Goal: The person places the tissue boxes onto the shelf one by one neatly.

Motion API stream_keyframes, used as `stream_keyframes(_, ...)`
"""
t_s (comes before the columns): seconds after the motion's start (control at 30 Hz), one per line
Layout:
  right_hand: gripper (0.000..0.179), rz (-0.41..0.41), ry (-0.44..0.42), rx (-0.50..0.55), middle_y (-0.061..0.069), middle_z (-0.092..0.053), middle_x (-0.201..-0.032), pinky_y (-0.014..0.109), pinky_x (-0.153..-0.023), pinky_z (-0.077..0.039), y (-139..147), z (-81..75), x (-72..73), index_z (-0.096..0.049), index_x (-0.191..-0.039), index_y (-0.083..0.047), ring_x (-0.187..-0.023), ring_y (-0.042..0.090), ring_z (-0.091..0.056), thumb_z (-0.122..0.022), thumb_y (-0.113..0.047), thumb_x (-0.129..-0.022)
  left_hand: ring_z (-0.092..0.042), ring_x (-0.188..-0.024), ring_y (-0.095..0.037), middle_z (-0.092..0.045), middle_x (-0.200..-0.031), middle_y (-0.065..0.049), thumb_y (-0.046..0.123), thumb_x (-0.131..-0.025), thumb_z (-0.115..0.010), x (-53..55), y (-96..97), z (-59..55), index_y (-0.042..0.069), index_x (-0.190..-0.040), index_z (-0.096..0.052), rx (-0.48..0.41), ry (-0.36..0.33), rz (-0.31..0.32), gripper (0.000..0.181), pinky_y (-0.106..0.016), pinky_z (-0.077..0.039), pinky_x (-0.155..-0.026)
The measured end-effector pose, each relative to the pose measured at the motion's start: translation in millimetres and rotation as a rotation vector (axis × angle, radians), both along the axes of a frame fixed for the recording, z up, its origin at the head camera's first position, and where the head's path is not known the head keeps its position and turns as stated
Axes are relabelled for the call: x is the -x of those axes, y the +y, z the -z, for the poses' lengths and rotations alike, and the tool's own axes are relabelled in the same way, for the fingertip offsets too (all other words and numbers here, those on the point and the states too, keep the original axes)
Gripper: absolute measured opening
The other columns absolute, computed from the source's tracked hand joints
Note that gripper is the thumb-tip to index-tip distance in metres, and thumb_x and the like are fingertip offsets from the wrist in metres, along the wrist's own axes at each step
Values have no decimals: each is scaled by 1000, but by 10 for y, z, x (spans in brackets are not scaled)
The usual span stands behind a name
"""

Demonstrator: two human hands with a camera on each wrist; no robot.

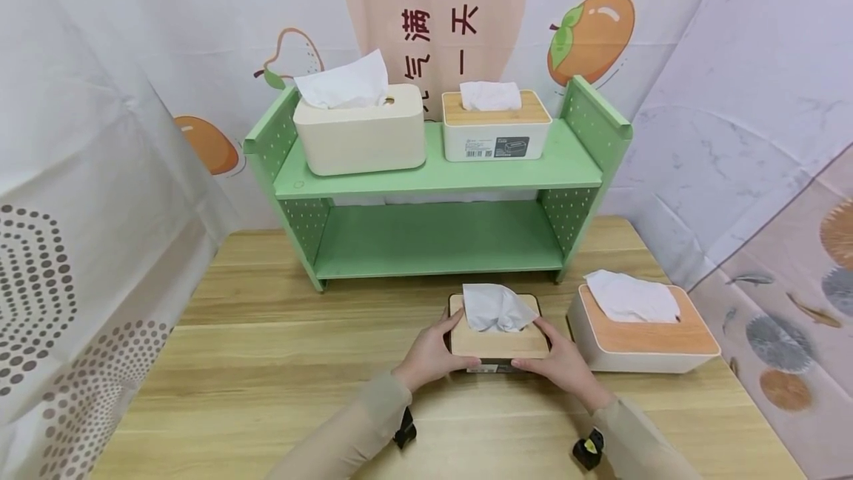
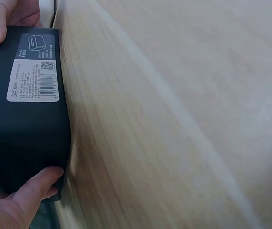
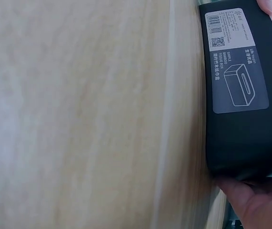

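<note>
A black tissue box (image 1: 496, 347) with a pale wooden lid sits in front of the shelf, a white tissue (image 1: 494, 308) poking out of its top. My left hand (image 1: 429, 352) grips its left end, thumb along the front and fingers around the side. The right hand (image 1: 558, 360) holds the opposite end the same way. In the left wrist view, the dark box (image 2: 26, 124) shows a printed label, its lower edge close against the wooden tabletop. From the right wrist, the box's front (image 3: 240, 138) carries a drawing of a tissue box and a barcode.
Behind stands a green two-tier shelf (image 1: 440, 239). Its upper tier bears a cream tissue box (image 1: 363, 141) and a white one with a wooden lid (image 1: 460, 141). Another white, wooden-lidded tissue box (image 1: 656, 361) stands close to the right hand. Printed cloth hangs around the wooden table (image 1: 266, 361).
</note>
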State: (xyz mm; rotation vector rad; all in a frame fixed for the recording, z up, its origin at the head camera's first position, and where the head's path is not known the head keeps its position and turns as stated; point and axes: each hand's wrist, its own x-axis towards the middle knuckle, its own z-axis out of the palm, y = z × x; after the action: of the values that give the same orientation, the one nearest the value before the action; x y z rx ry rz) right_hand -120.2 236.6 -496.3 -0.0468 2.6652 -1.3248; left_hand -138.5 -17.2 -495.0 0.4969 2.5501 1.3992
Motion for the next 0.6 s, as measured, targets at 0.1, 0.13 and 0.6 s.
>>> stream_keyframes(0.1,102,0,-5,4,30,-35,-145,53,-105,-35,-10,-11,14,-27,-145,6,-131,43,-39,-83,-36,-71,-34,-137,-33,-23,-152,-23,37,-68,-85,15,-7,8,7,-146,-34,3,-2,-2,98,-41,-38,-106)
stream_keyframes(0.13,102,0,-5,3,31,-34,-145,53,-106,-34,-11,-11,16,-27,-145,6,-131,43,-38,-83,-36,-71,-35,-137,-33,-24,-152,-22,37,-68,-85,18,-9,10,7,-146,-34,5,-2,-4,98,-41,-39,-106)
stream_keyframes(0.6,104,7,1,33,30,-35,-145,53,-105,-36,-74,-5,76,-27,-145,7,-129,42,-41,-83,-38,-70,-38,-134,-37,-27,-149,-27,35,-69,-85,46,-59,-42,6,-146,-35,34,18,-16,96,-44,-40,-105)
